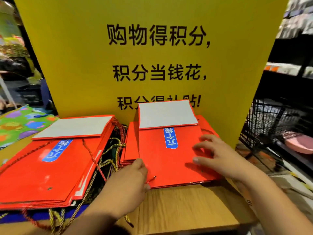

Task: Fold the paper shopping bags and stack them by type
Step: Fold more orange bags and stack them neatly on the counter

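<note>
Pinching a flat red paper bag (pixel 162 163) at its near-left corner is the left hand (pixel 130 180); the right hand (pixel 220 156) lies spread-fingered on top, grey base flap (pixel 167 114) raised.

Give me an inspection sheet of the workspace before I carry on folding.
Surface: wooden table, bare at the near edge.
Job's things: left stack of red bags; right stack, its top bag under both hands.
Clutter: green patterned sheet far left.
Grips: left hand holds the top bag's left edge; right hand presses on it, fingers spread.
Cables: nothing seen; rope handles lie between the stacks.
Surroundings: yellow sign behind, wire basket right.
</note>
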{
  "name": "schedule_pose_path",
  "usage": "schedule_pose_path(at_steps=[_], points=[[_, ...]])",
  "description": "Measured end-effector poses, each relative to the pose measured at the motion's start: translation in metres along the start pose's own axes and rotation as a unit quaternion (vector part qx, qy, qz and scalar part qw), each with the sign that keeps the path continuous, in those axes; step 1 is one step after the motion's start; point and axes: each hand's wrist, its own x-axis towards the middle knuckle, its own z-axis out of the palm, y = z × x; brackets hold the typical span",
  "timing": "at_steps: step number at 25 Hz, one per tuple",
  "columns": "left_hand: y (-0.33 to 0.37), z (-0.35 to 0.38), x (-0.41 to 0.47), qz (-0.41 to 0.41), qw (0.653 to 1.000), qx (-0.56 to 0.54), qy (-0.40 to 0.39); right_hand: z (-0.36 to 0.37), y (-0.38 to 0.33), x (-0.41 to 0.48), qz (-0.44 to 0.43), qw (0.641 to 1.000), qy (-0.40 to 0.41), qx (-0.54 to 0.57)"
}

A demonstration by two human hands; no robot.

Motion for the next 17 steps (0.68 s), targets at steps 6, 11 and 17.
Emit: schedule_pose_path(at_steps=[6,11,17], points=[[-0.014,0.011,0.001,-0.049,0.997,-0.062,-0.009,0.034,0.029,-0.039,-0.053,0.996,-0.048,0.047],[-0.02,-0.014,0.0,-0.069,0.916,-0.393,0.046,0.047,0.03,-0.042,-0.044,0.999,-0.013,-0.001],[-0.006,-0.063,0.009,-0.005,0.571,-0.813,0.112,0.048,0.03,-0.04,-0.04,0.999,-0.018,-0.01]])
